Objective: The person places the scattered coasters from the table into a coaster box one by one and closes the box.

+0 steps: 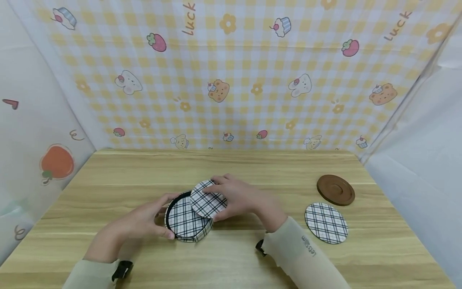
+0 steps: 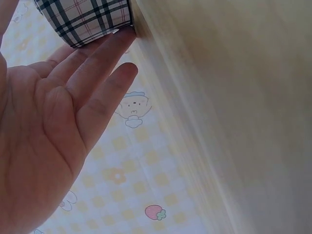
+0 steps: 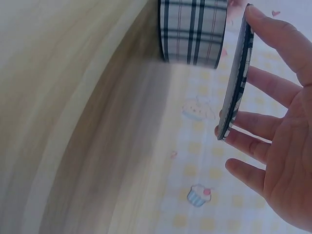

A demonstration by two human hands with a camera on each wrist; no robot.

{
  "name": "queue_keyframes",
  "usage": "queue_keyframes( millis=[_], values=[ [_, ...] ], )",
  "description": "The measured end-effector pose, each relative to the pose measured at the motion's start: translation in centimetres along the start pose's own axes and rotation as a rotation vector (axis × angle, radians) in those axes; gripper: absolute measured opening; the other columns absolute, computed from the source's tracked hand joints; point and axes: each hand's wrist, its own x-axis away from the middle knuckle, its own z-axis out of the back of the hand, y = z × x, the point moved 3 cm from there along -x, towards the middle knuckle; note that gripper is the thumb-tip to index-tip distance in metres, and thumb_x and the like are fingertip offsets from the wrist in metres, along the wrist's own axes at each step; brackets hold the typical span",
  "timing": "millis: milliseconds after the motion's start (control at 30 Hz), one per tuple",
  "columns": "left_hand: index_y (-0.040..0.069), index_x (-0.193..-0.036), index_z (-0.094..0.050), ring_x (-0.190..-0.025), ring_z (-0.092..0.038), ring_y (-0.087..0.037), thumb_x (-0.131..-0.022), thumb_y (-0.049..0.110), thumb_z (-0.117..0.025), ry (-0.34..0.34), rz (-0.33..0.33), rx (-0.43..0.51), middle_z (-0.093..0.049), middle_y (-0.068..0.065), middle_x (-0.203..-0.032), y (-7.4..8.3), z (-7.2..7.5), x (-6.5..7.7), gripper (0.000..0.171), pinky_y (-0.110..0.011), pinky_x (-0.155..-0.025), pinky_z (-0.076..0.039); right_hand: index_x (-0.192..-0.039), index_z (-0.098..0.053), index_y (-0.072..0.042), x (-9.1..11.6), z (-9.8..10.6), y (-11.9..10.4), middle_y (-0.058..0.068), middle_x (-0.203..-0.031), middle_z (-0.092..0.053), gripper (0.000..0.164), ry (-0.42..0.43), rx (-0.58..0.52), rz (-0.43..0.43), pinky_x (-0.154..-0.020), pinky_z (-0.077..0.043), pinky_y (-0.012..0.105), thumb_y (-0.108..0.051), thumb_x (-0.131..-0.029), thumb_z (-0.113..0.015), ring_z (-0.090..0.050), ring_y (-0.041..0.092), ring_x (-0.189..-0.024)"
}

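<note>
A round plaid coaster holder (image 1: 204, 233) stands on the wooden table, with a plaid coaster (image 1: 182, 218) lying inside its dark rim. My left hand (image 1: 142, 222) grips the holder from the left, thumb at the front and fingers around the far side. In the left wrist view its fingers (image 2: 90, 73) touch the plaid wall. Another plaid coaster (image 1: 205, 204) is pinched by its edge in my right hand (image 1: 242, 196), tilted above the holder's right side. The right wrist view shows this held coaster (image 3: 236, 83) edge-on, apart from the holder's wall (image 3: 192, 36).
On the right of the table (image 1: 252, 259) lies a loose plaid coaster (image 1: 326, 222). Just behind it is a brown round wooden disc (image 1: 335, 190) with a recessed centre. A yellow checked cloth (image 1: 238, 68) hangs along the table's back edge, with white cloth at both sides.
</note>
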Motion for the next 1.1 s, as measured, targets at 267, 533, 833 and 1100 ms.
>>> queue_keyframes(
  millis=[267, 533, 833, 1100],
  values=[
    [0.008, -0.152, -0.027, -0.128, -0.050, -0.054, -0.076, 0.035, -0.083, -0.005, -0.028, -0.004, -0.044, -0.027, -0.149, 0.2, 0.1, 0.2, 0.098, -0.065, -0.103, -0.045, -0.147, -0.049, -0.029, -1.3, -0.5, -2.2, 0.010, -0.159, -0.037, 0.077, -0.029, 0.073, 0.046, -0.114, -0.044, 0.045, -0.049, -0.079, -0.080, -0.040, 0.029, -0.140],
    [0.005, -0.151, -0.028, -0.131, -0.049, -0.051, -0.074, 0.041, -0.084, 0.014, 0.013, -0.028, -0.047, -0.025, -0.148, 0.0, 0.1, 0.2, 0.102, -0.063, -0.105, -0.045, -0.147, -0.049, -0.031, -2.2, -1.0, -3.7, 0.005, -0.158, -0.038, 0.076, -0.043, 0.117, 0.073, -0.109, -0.048, 0.038, -0.050, -0.079, -0.080, -0.041, 0.023, -0.137],
    [0.005, -0.149, -0.031, -0.129, -0.050, -0.053, -0.075, 0.035, -0.084, 0.005, -0.019, -0.017, -0.049, -0.024, -0.146, 0.2, 0.2, 0.1, 0.096, -0.066, -0.105, -0.043, -0.147, -0.048, -0.033, -3.0, -1.6, -4.4, 0.003, -0.158, -0.037, 0.077, -0.072, 0.137, 0.090, -0.107, -0.049, 0.037, -0.050, -0.079, -0.080, -0.042, 0.022, -0.134],
    [0.007, -0.151, -0.030, -0.130, -0.050, -0.051, -0.076, 0.036, -0.084, 0.006, -0.023, -0.026, -0.047, -0.024, -0.148, 0.1, 0.2, 0.1, 0.097, -0.064, -0.103, -0.045, -0.146, -0.050, -0.032, -3.1, -2.0, -4.4, 0.000, -0.156, -0.038, 0.076, -0.078, 0.145, 0.127, -0.104, -0.050, 0.031, -0.051, -0.079, -0.080, -0.043, 0.020, -0.133]
  ],
)
